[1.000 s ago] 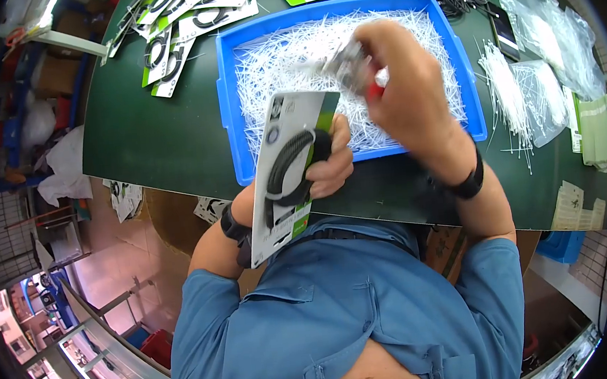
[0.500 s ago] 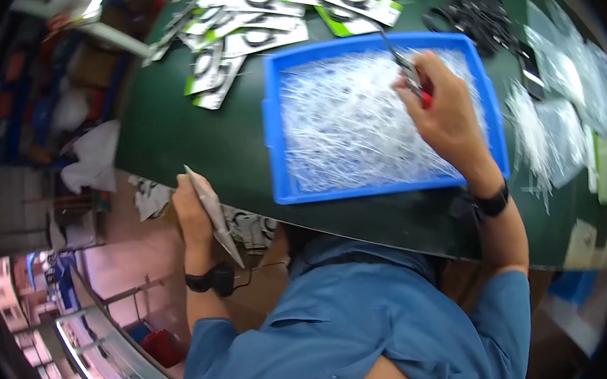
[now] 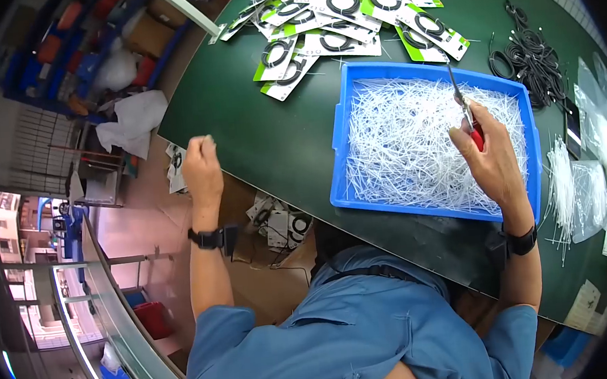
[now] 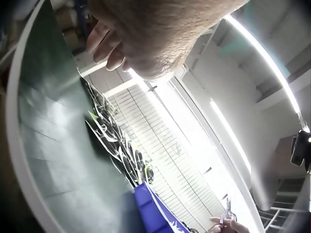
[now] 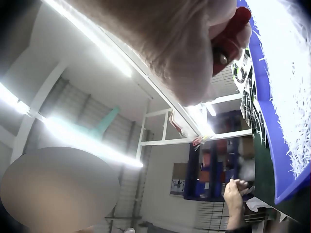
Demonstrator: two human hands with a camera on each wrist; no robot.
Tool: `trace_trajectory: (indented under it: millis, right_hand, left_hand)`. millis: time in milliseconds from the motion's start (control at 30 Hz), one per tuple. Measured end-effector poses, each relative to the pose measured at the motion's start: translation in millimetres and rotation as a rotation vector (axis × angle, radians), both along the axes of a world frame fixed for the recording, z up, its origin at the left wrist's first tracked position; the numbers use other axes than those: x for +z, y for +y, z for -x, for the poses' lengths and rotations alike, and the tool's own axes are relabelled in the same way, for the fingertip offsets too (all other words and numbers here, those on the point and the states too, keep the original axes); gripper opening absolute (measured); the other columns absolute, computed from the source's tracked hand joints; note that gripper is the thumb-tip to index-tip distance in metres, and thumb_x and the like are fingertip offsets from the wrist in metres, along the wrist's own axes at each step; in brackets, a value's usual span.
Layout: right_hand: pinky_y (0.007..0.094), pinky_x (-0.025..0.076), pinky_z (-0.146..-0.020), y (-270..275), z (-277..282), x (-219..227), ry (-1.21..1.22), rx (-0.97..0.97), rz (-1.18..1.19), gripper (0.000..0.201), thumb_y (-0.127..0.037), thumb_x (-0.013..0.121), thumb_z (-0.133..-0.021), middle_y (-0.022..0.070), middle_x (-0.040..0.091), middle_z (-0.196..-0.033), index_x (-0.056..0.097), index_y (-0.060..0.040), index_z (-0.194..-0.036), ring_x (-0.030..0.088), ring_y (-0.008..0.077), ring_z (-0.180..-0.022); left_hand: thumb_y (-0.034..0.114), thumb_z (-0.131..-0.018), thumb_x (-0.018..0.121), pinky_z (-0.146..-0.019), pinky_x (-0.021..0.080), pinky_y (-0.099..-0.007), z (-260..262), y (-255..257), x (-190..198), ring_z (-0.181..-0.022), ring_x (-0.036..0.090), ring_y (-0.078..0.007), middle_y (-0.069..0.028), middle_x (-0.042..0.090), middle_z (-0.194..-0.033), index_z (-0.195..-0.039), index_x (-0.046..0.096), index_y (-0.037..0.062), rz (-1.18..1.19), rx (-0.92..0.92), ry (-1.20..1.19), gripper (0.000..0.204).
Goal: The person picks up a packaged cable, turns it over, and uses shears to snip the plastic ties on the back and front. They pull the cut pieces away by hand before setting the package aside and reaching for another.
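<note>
My right hand (image 3: 492,155) grips red-handled snips (image 3: 474,131) over the right part of a blue tray (image 3: 341,139). Their slim metal blades point away from me. In the right wrist view the red handle (image 5: 233,39) shows beneath the palm. White plastic strips (image 3: 416,151), like cable tie ends, fill the tray. Out past the table's left edge, my left hand (image 3: 202,168) hangs with loosely curled fingers and nothing visible in it. Below it, carded black cables (image 3: 278,228) lie in a cardboard box under the table.
A heap of carded cables (image 3: 345,5) covers the far left of the green table (image 3: 263,135). Loose black cables (image 3: 532,61) lie at the back right. White cable ties (image 3: 561,181) and clear plastic bags (image 3: 593,113) are by the right edge.
My left hand carried a carded cable left past the table edge and has let it go. My right hand keeps the snips over the tray. The head view has turned left.
</note>
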State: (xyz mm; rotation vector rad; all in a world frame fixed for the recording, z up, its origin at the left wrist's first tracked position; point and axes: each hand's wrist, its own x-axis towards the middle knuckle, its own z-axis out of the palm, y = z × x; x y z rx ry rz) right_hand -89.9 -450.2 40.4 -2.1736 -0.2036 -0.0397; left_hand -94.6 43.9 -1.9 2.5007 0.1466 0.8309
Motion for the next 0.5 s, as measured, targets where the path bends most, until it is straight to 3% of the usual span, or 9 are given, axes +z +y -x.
trace_trajectory:
  millis: [67,133,233,300,433,500]
  right_hand:
    - [0.0338,0.048,-0.08,0.7,3.5,1.7,-0.002,0.005,0.035,0.06,-0.028,0.073,-0.093,0.0082,0.059,-0.089,0.054,0.0044,-0.14,0.054,0.0191,-0.08]
    - [0.0346,0.049,-0.083,1.8,8.1,-1.7,-0.116,0.019,0.123,0.066,-0.027,0.076,-0.089,0.0111,0.06,-0.091,0.053,0.0045,-0.142,0.057,0.0232,-0.083]
    - [0.0348,0.049,-0.086,-0.8,9.5,-0.5,-0.179,0.048,0.144,0.069,-0.025,0.078,-0.086,0.0141,0.062,-0.094,0.053,0.0046,-0.143,0.06,0.026,-0.086]
    - [0.0344,0.05,-0.087,-2.9,10.0,1.2,-0.19,0.112,0.095,0.069,-0.023,0.079,-0.084,0.0171,0.065,-0.098,0.055,0.0047,-0.142,0.063,0.0276,-0.089]
    - [0.0397,0.053,-0.083,-2.1,12.3,12.2,-0.179,0.067,-0.018,0.062,-0.027,0.083,-0.084,0.0196,0.067,-0.097,0.062,0.0084,-0.131,0.065,0.0307,-0.087]
    - [0.0391,0.053,-0.084,-3.2,12.9,15.5,-0.175,0.058,-0.045,0.062,-0.027,0.083,-0.085,0.0197,0.067,-0.099,0.062,0.0082,-0.131,0.065,0.0304,-0.088]
  left_hand:
    - [0.024,-0.103,0.062,-0.072,0.052,-0.0443,-36.8,-19.5,5.9,-0.078,0.066,-0.0375,-0.0188,0.069,-0.087,-0.099,0.065,0.0007,-0.084,-0.07,-0.049,0.024]
    - [0.023,-0.103,0.062,-0.076,0.053,-0.0388,-71.5,-46.9,14.4,-0.081,0.068,-0.027,-0.0161,0.069,-0.087,-0.101,0.066,-0.0007,-0.059,-0.114,0.003,0.024]
    - [0.025,-0.101,0.065,-0.079,0.053,-0.0409,-135.0,-71.1,2.6,-0.088,0.068,-0.0295,-0.0169,0.07,-0.097,-0.103,0.067,0.0001,-0.107,-0.164,0.019,0.026]
    - [0.032,-0.097,0.069,-0.088,0.053,-0.0468,-180.1,-76.3,-19.6,-0.105,0.066,-0.0374,-0.0184,0.068,-0.111,-0.116,0.064,0.0024,-0.211,-0.177,0.087,0.036]
    - [0.038,-0.094,0.07,-0.098,0.052,-0.0508,-239.3,-81.8,-60.8,-0.116,0.061,-0.0421,-0.0225,0.067,-0.12,-0.127,0.059,0.0007,-0.473,-0.093,0.153,0.051]
    - [0.039,-0.094,0.07,-0.099,0.052,-0.0521,-254.1,-80.6,-67.5,-0.117,0.061,-0.0436,-0.0239,0.067,-0.12,-0.13,0.057,-0.0003,-0.459,-0.076,0.201,0.055]
